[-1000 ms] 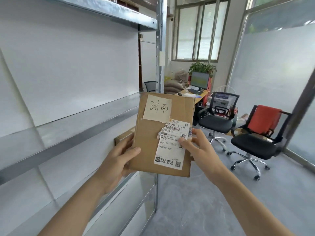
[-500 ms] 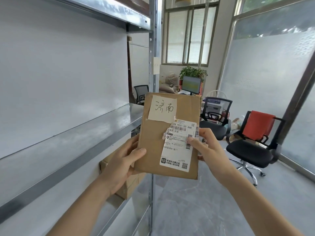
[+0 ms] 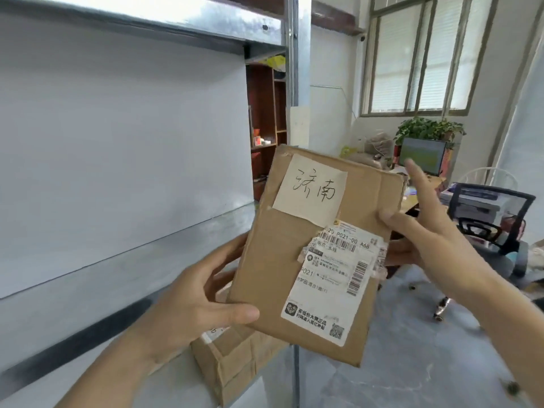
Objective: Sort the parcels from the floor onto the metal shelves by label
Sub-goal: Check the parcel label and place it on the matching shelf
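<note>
Two hands on one parcel right now, so you're mid-sort, not done. Your left hand [image 3: 203, 293] has the flat brown cardboard parcel [image 3: 312, 254] pinched at its lower left edge, thumb across the front and fingers tucked behind. Your right hand [image 3: 426, 231] is looser: thumb pressed on the right edge, a couple of fingers behind it, the index finger sticking up free of the box. So the left is doing the real holding, and the right is only half closed on it.

The parcel's up in the air, tilted, front face toward you, just beside the silver metal shelf [image 3: 123, 278] on your left and not resting on it. The cream handwritten paper tag [image 3: 310, 189] is near the top, the white printed shipping label [image 3: 332, 278] below it, so I'd guess you're at the read-the-label stage.

Done so far, from what shows: a second taped brown cardboard box [image 3: 232, 363] sits on the lower shelf under your hands. The shelf level in front of you looks bare where I can see it.

Left to do: place this one on the level that matches its tag. How many parcels are still on the grey floor [image 3: 412, 363] I can't tell, none show in view.
</note>
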A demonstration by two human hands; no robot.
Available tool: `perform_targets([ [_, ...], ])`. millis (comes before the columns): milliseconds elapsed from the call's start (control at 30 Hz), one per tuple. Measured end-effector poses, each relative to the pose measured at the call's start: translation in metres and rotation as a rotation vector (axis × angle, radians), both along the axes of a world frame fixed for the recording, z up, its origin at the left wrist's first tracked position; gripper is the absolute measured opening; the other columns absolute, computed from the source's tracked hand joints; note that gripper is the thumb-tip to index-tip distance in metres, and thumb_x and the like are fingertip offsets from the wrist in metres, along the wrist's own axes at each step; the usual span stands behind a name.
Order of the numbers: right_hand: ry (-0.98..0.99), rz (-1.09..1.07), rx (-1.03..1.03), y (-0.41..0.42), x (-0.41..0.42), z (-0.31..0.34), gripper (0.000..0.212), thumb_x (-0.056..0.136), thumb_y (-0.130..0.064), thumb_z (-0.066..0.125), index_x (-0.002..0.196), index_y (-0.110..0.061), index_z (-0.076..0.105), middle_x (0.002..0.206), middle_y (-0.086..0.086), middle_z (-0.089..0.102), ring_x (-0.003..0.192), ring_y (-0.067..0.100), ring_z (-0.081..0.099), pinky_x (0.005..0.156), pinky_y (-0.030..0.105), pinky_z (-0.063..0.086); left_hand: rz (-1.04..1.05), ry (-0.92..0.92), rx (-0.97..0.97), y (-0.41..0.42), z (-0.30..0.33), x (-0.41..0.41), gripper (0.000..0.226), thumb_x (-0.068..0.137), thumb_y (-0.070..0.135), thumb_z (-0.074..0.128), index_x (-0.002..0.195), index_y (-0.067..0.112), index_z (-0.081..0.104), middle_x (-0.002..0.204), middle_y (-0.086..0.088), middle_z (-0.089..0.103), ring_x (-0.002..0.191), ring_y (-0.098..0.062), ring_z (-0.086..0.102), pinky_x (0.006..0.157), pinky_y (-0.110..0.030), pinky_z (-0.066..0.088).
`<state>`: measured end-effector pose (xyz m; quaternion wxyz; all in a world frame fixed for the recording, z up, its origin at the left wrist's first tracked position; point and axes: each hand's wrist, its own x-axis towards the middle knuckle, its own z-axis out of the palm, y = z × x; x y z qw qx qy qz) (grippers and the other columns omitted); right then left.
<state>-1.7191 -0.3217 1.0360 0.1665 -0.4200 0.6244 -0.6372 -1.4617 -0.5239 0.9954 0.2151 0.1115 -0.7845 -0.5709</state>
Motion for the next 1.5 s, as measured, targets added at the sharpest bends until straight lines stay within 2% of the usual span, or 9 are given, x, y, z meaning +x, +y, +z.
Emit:
perform_targets([
  [100,-0.067,0.157,0.025,-0.015,-0.03,0.022,0.053,0.08,-0.045,0.063,0.133,-0.05,0.055,0.106,0.008,0.083,0.084,0.037,0.082,0.069,0.045,0.068,-0.024,-0.051,-0.126,-0.005,0.026,-0.004,0.117,0.064,-0.011,0.093,0.158,0.037,0.042,0.16,0.011,0.052,0.141,-0.012,0.054,0.095,-0.033,0.059],
  [233,-0.184,0.271,0.023,-0.053,-0.045,0.036,0.05,0.08,-0.048,0.068,0.125,-0.028,0.057,0.097,0.034,0.074,0.078,0.049,0.079,0.069,0.053,0.067,0.284,-0.041,-0.329,-0.019,0.06,0.002,0.113,0.056,-0.016,0.093,0.137,0.055,0.059,0.139,0.021,0.069,0.128,0.0,0.064,0.091,-0.025,0.061],
  [433,-0.286,0.304,0.001,-0.13,-0.036,0.043,0.027,0.103,-0.035,0.06,0.116,-0.014,0.051,0.058,0.018,0.06,0.057,0.039,0.073,0.068,0.054,0.066,0.448,0.145,-0.213,-0.074,0.113,0.028,0.071,0.065,0.023,0.092,0.127,0.046,0.068,0.122,0.003,0.078,0.118,-0.023,0.071,0.1,-0.047,0.052],
  [533,-0.272,0.272,0.045,-0.166,-0.025,0.038,0.042,0.103,-0.036,0.06,0.132,-0.008,0.047,0.055,0.012,0.066,0.059,0.033,0.073,0.071,0.051,0.068,0.487,0.145,-0.082,-0.104,0.117,0.028,0.092,0.054,0.046,0.101,0.137,0.041,0.063,0.126,0.003,0.075,0.123,-0.02,0.066,0.108,-0.041,0.045],
  [700,-0.254,0.266,0.1,-0.205,-0.017,0.01,0.051,0.105,-0.037,0.055,0.146,-0.011,0.039,0.053,0.004,0.068,0.068,0.03,0.074,0.078,0.053,0.067,0.575,0.124,0.014,-0.139,0.088,0.014,0.063,0.102,-0.002,0.052,0.156,0.028,0.042,0.151,-0.011,0.056,0.149,-0.032,0.045,0.127,-0.042,0.027],
  [900,-0.018,0.168,0.093,-0.22,-0.004,-0.005,0.076,0.104,-0.036,0.054,0.163,-0.038,0.006,0.111,0.008,0.073,0.088,0.021,0.071,0.083,0.035,0.063,0.715,0.113,0.052,-0.145,0.058,-0.003,0.064,0.103,0.005,0.057,0.158,0.03,0.036,0.159,-0.005,0.046,0.145,-0.023,0.048,0.116,-0.043,0.043],
  [1000,0.143,0.242,0.044,-0.215,0.003,-0.013,0.061,0.107,-0.029,0.051,0.153,-0.054,0.02,0.087,-0.004,0.064,0.074,0.013,0.063,0.06,0.013,0.046,0.863,0.143,0.064,-0.131,0.048,-0.018,0.055,0.103,0.015,0.061,0.153,0.029,0.041,0.148,-0.004,0.054,0.128,-0.024,0.06,0.089,-0.039,0.056],
  [1300,0.25,0.221,0.033,-0.216,-0.015,-0.029,0.056,0.106,-0.03,0.051,0.155,-0.051,0.035,0.12,0.004,0.059,0.106,0.018,0.061,0.082,0.026,0.055,0.965,0.167,0.098,-0.119,0.031,-0.059,0.044,0.107,0.017,0.053,0.15,0.028,0.049,0.139,0.002,0.064,0.125,-0.021,0.065,0.093,-0.052,0.061],
  [1500,0.202,0.198,0.084,-0.205,-0.019,-0.029,0.054,0.108,-0.03,0.048,0.156,-0.05,0.035,0.119,0.003,0.064,0.065,0.011,0.055,0.047,0.013,0.04,0.968,0.119,0.121,-0.092,0.029,-0.079,0.034,0.107,0.018,0.053,0.14,0.024,0.05,0.125,0.003,0.064,0.111,-0.02,0.068,0.104,-0.052,0.056],
])
